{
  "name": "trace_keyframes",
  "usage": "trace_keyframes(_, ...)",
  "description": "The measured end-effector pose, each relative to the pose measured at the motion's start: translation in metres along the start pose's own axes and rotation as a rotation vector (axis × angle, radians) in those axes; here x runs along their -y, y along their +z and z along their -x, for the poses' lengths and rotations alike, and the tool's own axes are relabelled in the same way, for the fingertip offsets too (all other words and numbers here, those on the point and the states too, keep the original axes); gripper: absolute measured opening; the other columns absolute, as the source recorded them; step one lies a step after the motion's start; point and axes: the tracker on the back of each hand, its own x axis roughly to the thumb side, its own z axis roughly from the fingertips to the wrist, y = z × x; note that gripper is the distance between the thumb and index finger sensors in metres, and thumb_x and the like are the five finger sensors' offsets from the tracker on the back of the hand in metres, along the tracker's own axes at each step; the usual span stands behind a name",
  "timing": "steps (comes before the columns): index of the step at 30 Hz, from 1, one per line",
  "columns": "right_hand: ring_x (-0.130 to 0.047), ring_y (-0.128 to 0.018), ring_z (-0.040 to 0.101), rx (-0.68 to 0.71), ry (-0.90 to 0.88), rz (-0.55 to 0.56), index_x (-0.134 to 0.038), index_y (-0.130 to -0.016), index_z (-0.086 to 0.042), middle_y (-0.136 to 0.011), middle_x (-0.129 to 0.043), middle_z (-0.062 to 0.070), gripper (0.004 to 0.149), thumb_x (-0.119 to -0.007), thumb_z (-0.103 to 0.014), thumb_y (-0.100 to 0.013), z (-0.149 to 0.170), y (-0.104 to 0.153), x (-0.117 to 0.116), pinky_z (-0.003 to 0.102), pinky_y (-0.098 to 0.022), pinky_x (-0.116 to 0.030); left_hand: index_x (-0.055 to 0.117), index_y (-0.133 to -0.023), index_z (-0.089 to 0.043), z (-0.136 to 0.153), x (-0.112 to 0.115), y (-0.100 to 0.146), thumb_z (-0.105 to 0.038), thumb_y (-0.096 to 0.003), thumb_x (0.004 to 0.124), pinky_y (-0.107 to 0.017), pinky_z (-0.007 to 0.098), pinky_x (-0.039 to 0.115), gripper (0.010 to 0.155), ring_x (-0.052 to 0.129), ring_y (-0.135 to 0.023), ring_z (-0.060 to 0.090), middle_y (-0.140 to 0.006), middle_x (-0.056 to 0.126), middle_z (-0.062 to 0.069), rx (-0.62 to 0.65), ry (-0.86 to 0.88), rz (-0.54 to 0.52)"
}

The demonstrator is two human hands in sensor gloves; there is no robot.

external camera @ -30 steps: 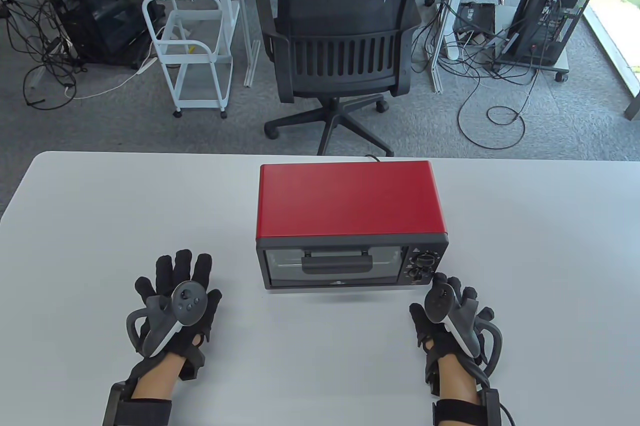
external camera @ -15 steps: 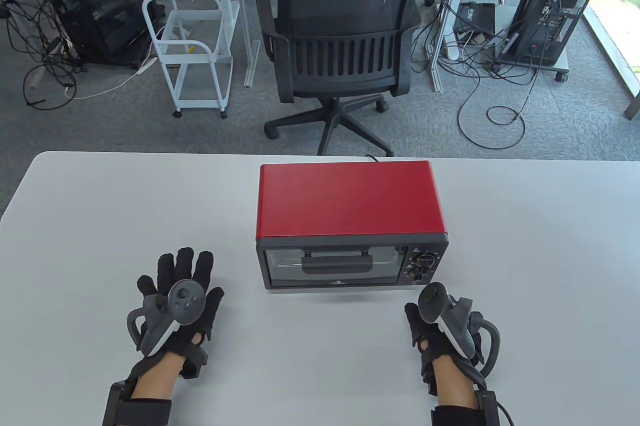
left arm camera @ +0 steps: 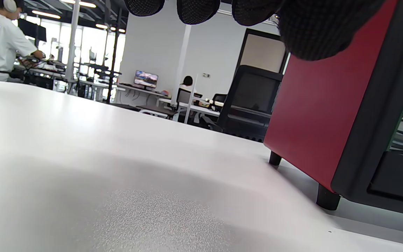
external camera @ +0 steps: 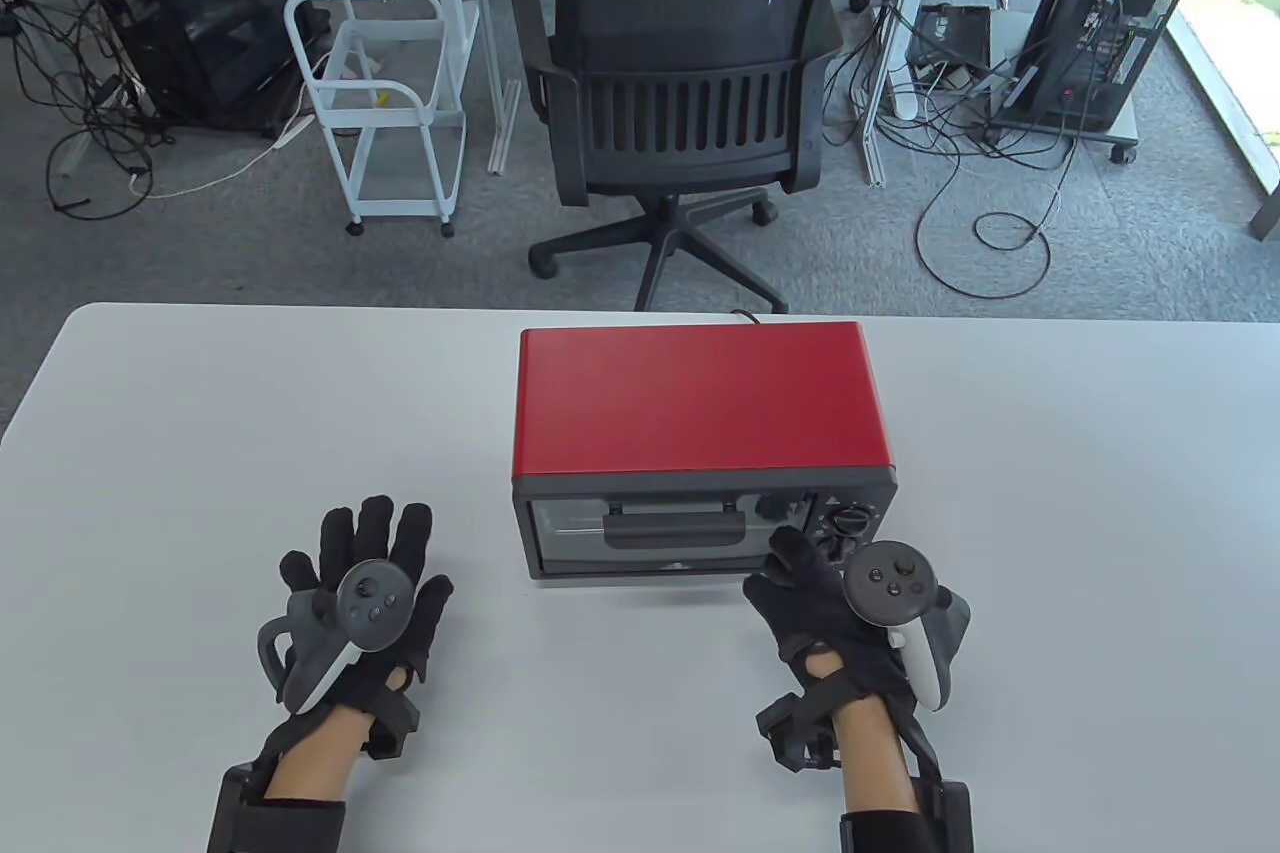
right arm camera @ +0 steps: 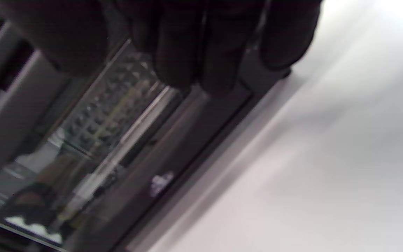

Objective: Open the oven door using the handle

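Note:
A red toaster oven (external camera: 700,403) stands in the middle of the white table (external camera: 200,413), its glass door (external camera: 670,523) shut and facing me. The dark handle (external camera: 675,526) runs across the door's upper middle. My right hand (external camera: 800,583) is lifted in front of the oven's lower right corner, fingers reaching toward the door just right of the handle, holding nothing. In the right wrist view its fingers (right arm camera: 194,45) hang blurred close before the glass door (right arm camera: 93,147). My left hand (external camera: 365,558) rests flat on the table left of the oven, fingers spread. The oven's red side (left arm camera: 313,115) shows in the left wrist view.
Two control knobs (external camera: 845,533) sit on the oven's right front panel, beside my right hand. A black office chair (external camera: 680,93) stands beyond the table's far edge. A white cart (external camera: 385,113) and cables lie on the floor behind.
My right hand has lifted off the table and moved left and forward, from right of the oven to in front of its door. The left hand has barely shifted.

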Motion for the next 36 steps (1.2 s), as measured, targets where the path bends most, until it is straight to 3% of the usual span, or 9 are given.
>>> trace_keyframes(4,-0.063,-0.111,0.023,0.002,-0.153,-0.031,-0.03,-0.112,-0.027,-0.121,-0.055,-0.004,0.082,-0.069,-0.062,-0.049,-0.007,0.0,-0.009,0.05,-0.077,-0.064,0.034,-0.109,-0.046,0.0,0.0,0.0,-0.059,-0.0457,0.068,-0.072,0.076,0.023,0.072,0.027,-0.12,0.039,-0.124,0.028,-0.003,-0.002,0.002,0.007)
trace_keyframes(10,-0.065,-0.112,0.019,0.013,-0.352,-0.101,-0.03,-0.11,-0.033,-0.121,-0.055,-0.01,0.076,-0.068,-0.063,-0.05,-0.016,0.002,-0.021,0.052,-0.078,-0.061,0.035,-0.109,-0.046,0.0,-0.001,0.0,-0.059,-0.0457,0.068,-0.072,0.076,0.023,0.072,0.027,-0.12,0.039,-0.124,0.029,-0.003,0.001,0.01,0.009)
trace_keyframes(15,-0.074,-0.106,0.019,-0.014,-0.35,-0.071,-0.033,-0.11,-0.029,-0.115,-0.064,-0.009,0.078,-0.066,-0.065,-0.05,-0.017,0.005,-0.02,0.052,-0.075,-0.064,0.035,-0.108,-0.047,0.0,-0.001,-0.001,-0.059,-0.0456,0.068,-0.072,0.076,0.023,0.072,0.027,-0.12,0.039,-0.124,0.029,-0.003,0.002,0.016,0.011)
trace_keyframes(23,-0.089,-0.09,0.024,-0.056,-0.296,-0.013,-0.06,-0.1,-0.025,-0.097,-0.086,-0.004,0.068,-0.066,-0.066,-0.046,-0.016,0.015,-0.017,0.054,-0.068,-0.069,0.035,-0.109,-0.047,0.0,-0.001,-0.001,-0.059,-0.0456,0.068,-0.071,0.076,0.023,0.072,0.027,-0.12,0.039,-0.124,0.029,-0.003,0.001,0.024,0.017)
trace_keyframes(31,-0.105,-0.069,0.022,-0.131,-0.204,0.082,-0.089,-0.077,-0.027,-0.069,-0.109,-0.005,0.066,-0.055,-0.072,-0.043,0.002,0.029,-0.014,0.051,-0.061,-0.076,0.035,-0.109,-0.046,-0.001,-0.002,-0.001,-0.059,-0.0457,0.068,-0.071,0.076,0.024,0.072,0.027,-0.12,0.04,-0.124,0.029,-0.003,0.01,0.029,0.018)
trace_keyframes(36,-0.109,-0.062,0.02,-0.168,-0.168,0.115,-0.098,-0.065,-0.03,-0.06,-0.114,-0.006,0.059,-0.063,-0.071,-0.043,0.013,0.037,-0.016,0.05,-0.058,-0.079,0.034,-0.109,-0.046,-0.002,-0.001,-0.001,-0.059,-0.0458,0.068,-0.071,0.076,0.024,0.072,0.027,-0.12,0.04,-0.124,0.029,-0.003,0.014,0.035,0.025)
